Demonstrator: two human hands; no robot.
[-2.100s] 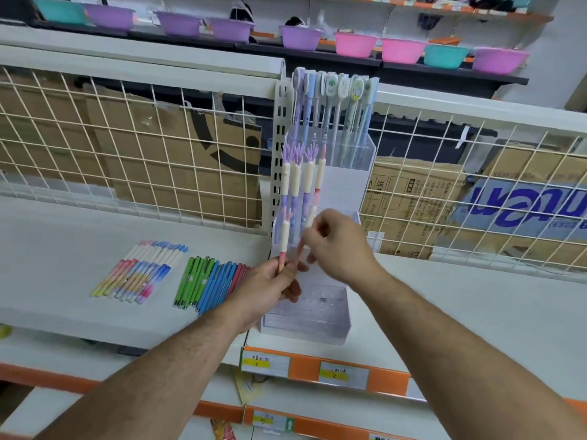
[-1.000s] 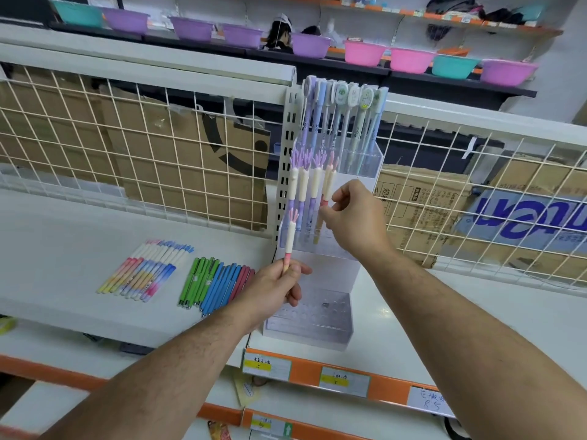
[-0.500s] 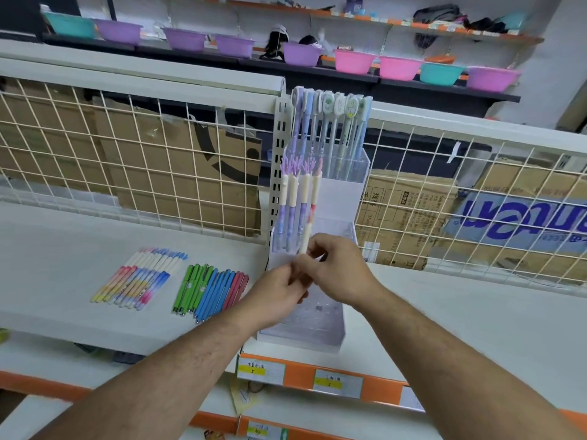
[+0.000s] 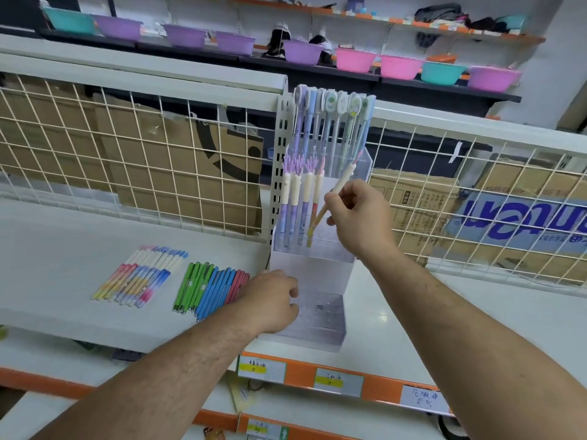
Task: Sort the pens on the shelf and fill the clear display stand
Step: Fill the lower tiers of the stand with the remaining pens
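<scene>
The right hand (image 4: 359,217) is pinching one pen (image 4: 338,187) between thumb and fingers, so this grip is closing on the middle of the pen. The pen is leaning, with its top toward the upper right, and its yellow tip is pointing down into the middle tier of the stand (image 4: 320,339), just beside the four upright pens (image 4: 300,198) on the left of this tier. To the right of them the tier is offering open room.

The left hand (image 4: 273,300) is lying at the lower left edge of the stand, and its fingers are curling round the left wall there.

The tall pens (image 4: 330,128) are filling the back tier. The stand is sitting near the front edge of the shelf (image 4: 57,236), against a perforated post (image 4: 281,147).

At the left of the frame, the pastel pens (image 4: 139,274) and the green, blue and red pens (image 4: 209,287) are lying flat in two groups, a little apart. The second group is reaching almost to the left hand. On the right of the stand the shelf is showing a wide bare surface.
</scene>
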